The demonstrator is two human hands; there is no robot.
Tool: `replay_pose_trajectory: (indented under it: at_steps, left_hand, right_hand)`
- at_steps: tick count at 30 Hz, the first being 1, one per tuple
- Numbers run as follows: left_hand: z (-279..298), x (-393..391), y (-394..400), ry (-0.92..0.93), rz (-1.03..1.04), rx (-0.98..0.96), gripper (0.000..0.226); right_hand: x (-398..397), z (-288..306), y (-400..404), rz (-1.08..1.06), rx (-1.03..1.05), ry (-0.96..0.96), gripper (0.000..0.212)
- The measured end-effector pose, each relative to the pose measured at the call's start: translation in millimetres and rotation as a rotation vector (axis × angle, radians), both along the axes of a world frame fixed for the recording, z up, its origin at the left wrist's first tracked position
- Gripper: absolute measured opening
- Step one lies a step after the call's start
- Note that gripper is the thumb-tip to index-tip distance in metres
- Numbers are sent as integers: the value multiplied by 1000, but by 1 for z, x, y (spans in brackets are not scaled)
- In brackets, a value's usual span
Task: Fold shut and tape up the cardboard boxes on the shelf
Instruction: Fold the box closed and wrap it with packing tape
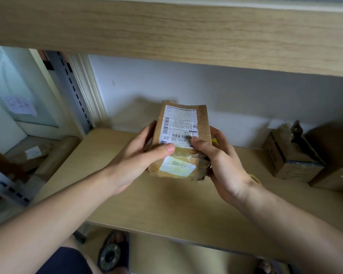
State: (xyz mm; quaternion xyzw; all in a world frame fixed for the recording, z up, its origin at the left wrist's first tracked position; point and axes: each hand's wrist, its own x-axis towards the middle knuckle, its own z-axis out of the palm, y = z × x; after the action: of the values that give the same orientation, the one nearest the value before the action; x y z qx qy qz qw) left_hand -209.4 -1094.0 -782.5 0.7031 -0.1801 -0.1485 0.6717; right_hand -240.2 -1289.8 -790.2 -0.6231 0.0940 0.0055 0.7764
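dim, soft daylight | shadows on wall [186,86] | edges bowed, perhaps blurred

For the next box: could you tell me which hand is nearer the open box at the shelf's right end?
Right. The right hand, gripping the small box, is on the open box's side; the left hand grips the far side.

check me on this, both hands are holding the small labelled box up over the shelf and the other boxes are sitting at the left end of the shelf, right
Not quite. The head view shows both the left hand and right hand holding the small labelled box over the shelf, but the other boxes sit at the right end, not the left.
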Motion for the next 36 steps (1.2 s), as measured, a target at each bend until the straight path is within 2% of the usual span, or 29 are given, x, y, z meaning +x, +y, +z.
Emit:
replay_pose_trajectory:
  at_steps: [7,14,17,22,23,27,29,36]
  left_hand:
    - [-1,2,1,72,140,-1,47]
    - [1,6,14,29,223,-32,40]
    - [0,7,25,13,284,-28,36]
    - [-8,16,60,-20,366,4,30]
    - [-9,17,70,-26,354,1,33]
    - [-16,25,105,-88,308,141,78]
    - [-24,29,122,-69,330,179,93]
    - [-51,40,157,-29,460,292,109]
  right_hand:
    - [10,-10,8,-5,-10,-40,74]
    - [22,-6,11,241,-55,-133,98]
    - [27,-7,21,352,-86,-204,100]
    - [39,-9,60,382,-84,-246,94]
    - [42,-10,69,380,-77,-249,94]
    - [57,-22,105,375,-108,-257,94]
    - [62,-32,121,381,-117,-254,89]
    - [81,-62,161,310,-184,-185,83]
